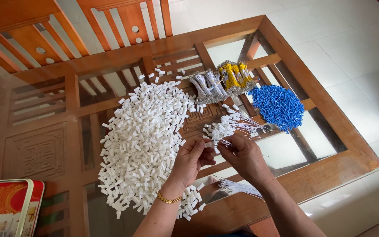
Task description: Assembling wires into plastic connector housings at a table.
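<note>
Both hands met at table centre: left hand point(190, 159) and right hand point(241, 157) pinched thin white wires point(223, 141), with the heap of small white plastic connectors point(143, 136) at nine o'clock.

A glass-topped wooden table point(330, 145) carries white plastic pieces point(143, 140) at nine o'clock, blue pieces point(277, 106) at two, wire bundles point(222, 81) at twelve.

tin box point(9, 206) | near left corner of the table, cut off by the frame edge | flat, rectangular, rounded corners, pale metal rim | lid red with a yellow-orange tower picture and a pale patch | no labels, signs or screens
</note>
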